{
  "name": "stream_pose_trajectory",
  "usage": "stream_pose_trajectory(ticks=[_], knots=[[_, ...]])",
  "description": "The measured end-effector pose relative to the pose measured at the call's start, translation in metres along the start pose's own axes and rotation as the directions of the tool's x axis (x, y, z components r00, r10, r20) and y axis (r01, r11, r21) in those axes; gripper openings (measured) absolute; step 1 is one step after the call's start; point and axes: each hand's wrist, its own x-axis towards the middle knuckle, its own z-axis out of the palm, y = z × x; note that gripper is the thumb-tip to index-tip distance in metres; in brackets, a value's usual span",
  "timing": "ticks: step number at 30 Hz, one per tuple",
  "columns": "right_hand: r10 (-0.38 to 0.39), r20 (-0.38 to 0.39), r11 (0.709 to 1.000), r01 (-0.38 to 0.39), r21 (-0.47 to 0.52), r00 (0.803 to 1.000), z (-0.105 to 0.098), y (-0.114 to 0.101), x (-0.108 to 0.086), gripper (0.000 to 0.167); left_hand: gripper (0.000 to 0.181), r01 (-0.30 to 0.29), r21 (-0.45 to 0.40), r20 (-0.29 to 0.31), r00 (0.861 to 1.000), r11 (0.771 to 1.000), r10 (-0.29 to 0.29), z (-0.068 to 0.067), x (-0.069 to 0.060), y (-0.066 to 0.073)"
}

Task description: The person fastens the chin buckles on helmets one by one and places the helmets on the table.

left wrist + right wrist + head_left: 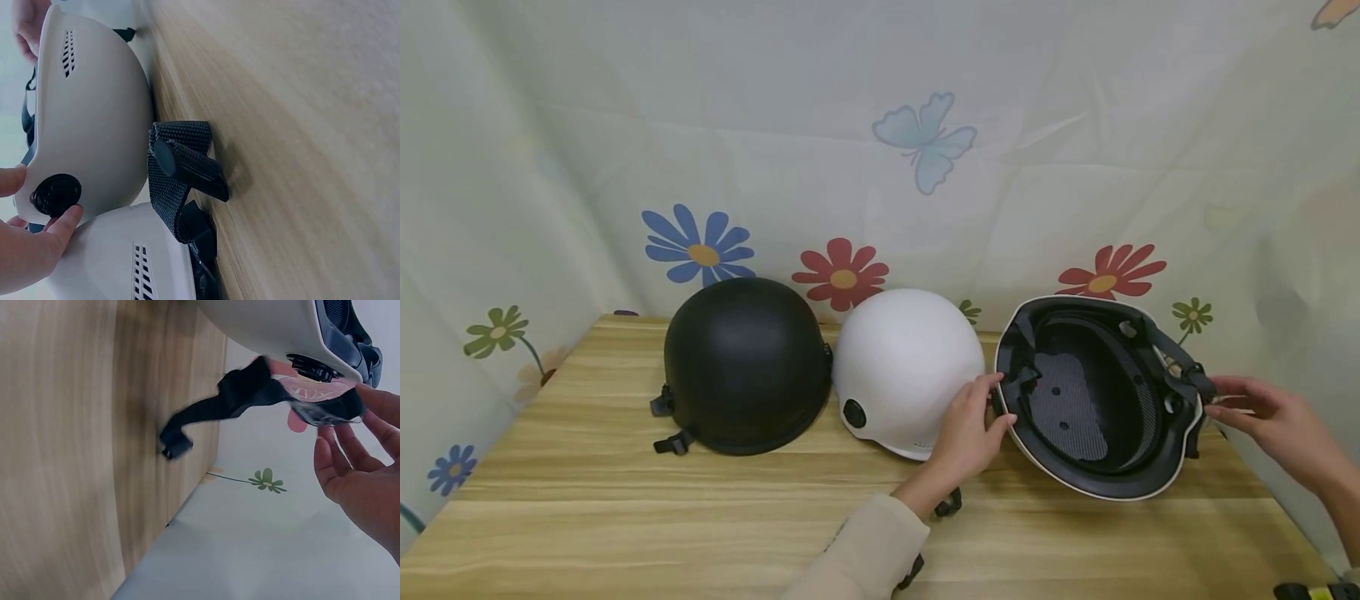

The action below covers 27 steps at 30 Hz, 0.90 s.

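An upturned white helmet [1131,487] shows its black padded inside and chin straps in the head view. My left hand [967,429] grips its left rim, with the thumb and fingers on either side of the edge. In the left wrist view, those fingers lie by a round black fitting [57,195] on the shell. My right hand [1281,421] holds the right end of the rim beside a strap. A black strap [215,406] with a buckle hangs below that end in the right wrist view.
Another white helmet [902,358] sits dome up, close by my left hand. Left of it, a black helmet [741,367] rests dome up on the wooden table [647,525]. A flowered cloth [775,158] hangs behind. A dark object with yellow [1318,592] lies at the lower right.
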Motion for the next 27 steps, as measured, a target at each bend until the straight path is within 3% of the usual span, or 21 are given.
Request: stream_pose_trajectory(ticks=[10, 20, 27], knots=[[-0.005, -0.016, 1.000, 0.004, -0.013, 1.000, 0.005, 0.004, -0.009, 0.046, 0.048, -0.029, 0.010, -0.011, 1.000, 1.000, 0.029, 0.000, 0.001, -0.001], [-0.039, 0.048, 0.986, 0.031, 0.165, 0.998, 0.007, 0.013, -0.020, 0.057, 0.048, 0.002, 0.000, 0.004, 1.000, 1.000, -0.002, 0.000, 0.001, 0.000], [-0.030, 0.035, 0.984, 0.023, 0.178, 0.999, 0.009, 0.014, -0.024, 0.054, 0.049, 0.004, -0.008, 0.005, 1.000, 1.000, -0.003, 0.000, 0.001, 0.000]])
